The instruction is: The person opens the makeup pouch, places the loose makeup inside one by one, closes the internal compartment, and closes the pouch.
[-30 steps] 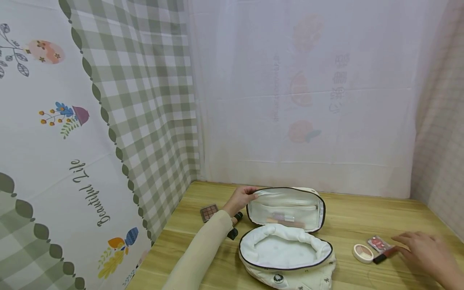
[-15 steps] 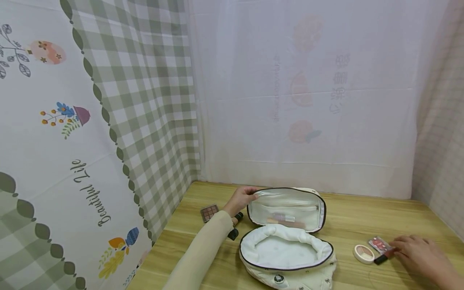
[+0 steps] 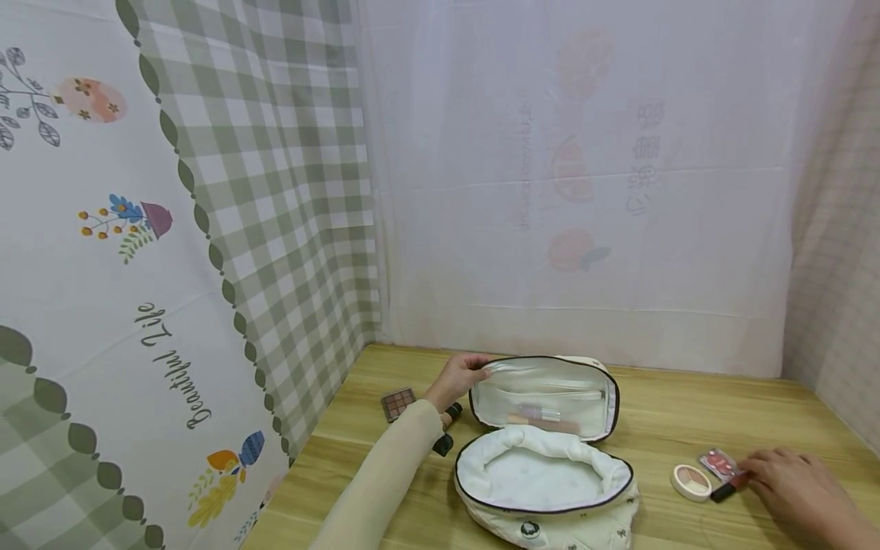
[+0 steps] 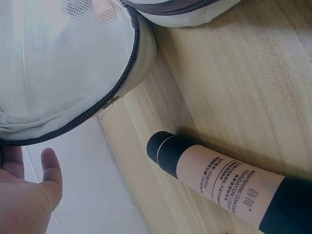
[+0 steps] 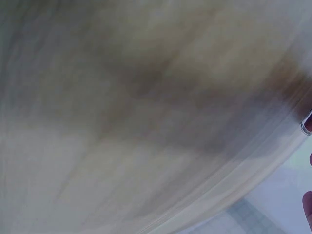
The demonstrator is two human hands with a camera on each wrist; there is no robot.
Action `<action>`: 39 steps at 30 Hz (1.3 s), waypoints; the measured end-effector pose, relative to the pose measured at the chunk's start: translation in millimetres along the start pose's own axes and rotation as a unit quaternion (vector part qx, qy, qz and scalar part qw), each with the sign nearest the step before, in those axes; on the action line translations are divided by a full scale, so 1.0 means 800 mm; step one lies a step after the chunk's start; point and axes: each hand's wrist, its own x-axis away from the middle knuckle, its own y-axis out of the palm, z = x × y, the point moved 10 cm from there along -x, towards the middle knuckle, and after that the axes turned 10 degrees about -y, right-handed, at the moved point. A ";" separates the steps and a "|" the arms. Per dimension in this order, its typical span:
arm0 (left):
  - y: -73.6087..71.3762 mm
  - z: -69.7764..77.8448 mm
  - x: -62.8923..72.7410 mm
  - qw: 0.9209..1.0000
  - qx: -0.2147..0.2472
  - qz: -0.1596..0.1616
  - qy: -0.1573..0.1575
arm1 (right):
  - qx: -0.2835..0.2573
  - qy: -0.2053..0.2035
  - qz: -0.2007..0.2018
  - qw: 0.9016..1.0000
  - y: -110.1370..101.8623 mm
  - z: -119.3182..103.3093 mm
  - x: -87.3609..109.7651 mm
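Observation:
A cream makeup bag (image 3: 550, 527) with a padded white lining stands unzipped on the table, its lid (image 3: 584, 374) raised at the back. My left hand (image 3: 457, 378) grips the lid's upper left corner, thumb at the front edge and the other fingers behind. In the left wrist view, that hand's thumb (image 4: 51, 173) shows below the zipper. Far right, my right hand (image 3: 791, 485) pinches the reddish end of a lip gloss tube (image 3: 729, 486) with a black cap, low over the table. The tube's clear end (image 5: 306, 125) shows at the right wrist view's edge.
A round compact (image 3: 691, 483) and a small clear-lidded red palette (image 3: 718, 463) lie beside the tube. Left of the bag are an eyeshadow palette (image 3: 398, 404), a foundation tube (image 4: 219, 183) and a black item (image 3: 443, 444). Slim cosmetics (image 3: 539, 413) sit behind the lid's mesh.
My right hand has lowered and its fingers have closed in on the lip gloss tube's end. The left hand keeps its hold on the lid, which stays up.

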 end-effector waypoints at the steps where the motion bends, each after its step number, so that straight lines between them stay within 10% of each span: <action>1: 0.000 0.000 -0.001 1.000 0.000 -0.001 0.001 | 0.000 -0.002 0.000 1.000 0.000 0.000 0.000; 26: 0.002 0.005 0.000 1.000 -0.005 0.004 0.025 | 0.004 0.009 -0.094 0.996 0.011 0.016 0.023; 39: -0.001 0.042 0.039 1.000 -0.007 0.012 0.024 | 0.010 0.040 -0.137 0.990 0.018 0.020 0.038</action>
